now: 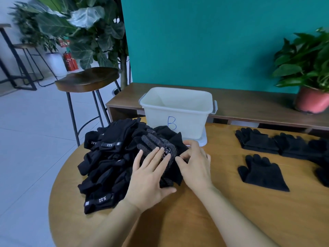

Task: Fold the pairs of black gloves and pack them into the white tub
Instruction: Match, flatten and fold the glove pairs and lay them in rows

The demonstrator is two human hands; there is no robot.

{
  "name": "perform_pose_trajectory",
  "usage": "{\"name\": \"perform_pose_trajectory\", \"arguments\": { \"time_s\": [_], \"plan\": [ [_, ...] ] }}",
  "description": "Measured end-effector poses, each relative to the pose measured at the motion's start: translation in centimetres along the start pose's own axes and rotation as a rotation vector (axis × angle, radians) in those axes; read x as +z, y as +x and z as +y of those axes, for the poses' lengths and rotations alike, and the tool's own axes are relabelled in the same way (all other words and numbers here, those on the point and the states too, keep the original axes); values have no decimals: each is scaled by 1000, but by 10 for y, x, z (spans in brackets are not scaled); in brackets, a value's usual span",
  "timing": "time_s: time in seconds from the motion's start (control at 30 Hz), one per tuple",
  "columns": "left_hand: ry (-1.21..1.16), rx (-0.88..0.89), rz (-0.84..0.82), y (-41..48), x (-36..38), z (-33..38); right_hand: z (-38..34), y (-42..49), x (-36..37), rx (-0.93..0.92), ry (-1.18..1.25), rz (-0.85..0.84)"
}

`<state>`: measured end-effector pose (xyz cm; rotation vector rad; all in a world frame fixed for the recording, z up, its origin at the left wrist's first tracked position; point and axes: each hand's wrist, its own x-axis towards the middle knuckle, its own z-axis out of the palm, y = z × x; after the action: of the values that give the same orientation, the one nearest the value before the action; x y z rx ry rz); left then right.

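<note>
step: likely folding dotted glove (156,144) atop glove pile (106,157) | left hand (149,175) is pressing it, fingers straight | right hand (195,163) is pinching its right edge | white tub (160,118) is sitting just beyond | advice: keeping the cuffs aligned while creasing

Both forearms bare, reaching forward from bottom of view, converging. Left grip (149,177) palm down, fingers straight and spread, pressing flat on glove (156,141); thumb out to right. Right grip (195,166) just beside left, knuckles up, fingers curled, thumb and forefinger pinching glove edge. Wrists roughly straight.
</note>
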<state>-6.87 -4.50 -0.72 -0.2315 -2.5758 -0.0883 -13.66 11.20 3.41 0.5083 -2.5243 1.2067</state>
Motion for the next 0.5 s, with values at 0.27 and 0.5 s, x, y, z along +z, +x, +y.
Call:
{"name": "perform_pose_trajectory", "arguments": {
  "time_s": [0.27,0.5],
  "plan": [
    [-180,-106,311,4,-47,52,-38,-34,-56,133,236,24],
    [-233,-44,362,17,-94,83,-37,-63,-123,122,156,83]
  ]
}}
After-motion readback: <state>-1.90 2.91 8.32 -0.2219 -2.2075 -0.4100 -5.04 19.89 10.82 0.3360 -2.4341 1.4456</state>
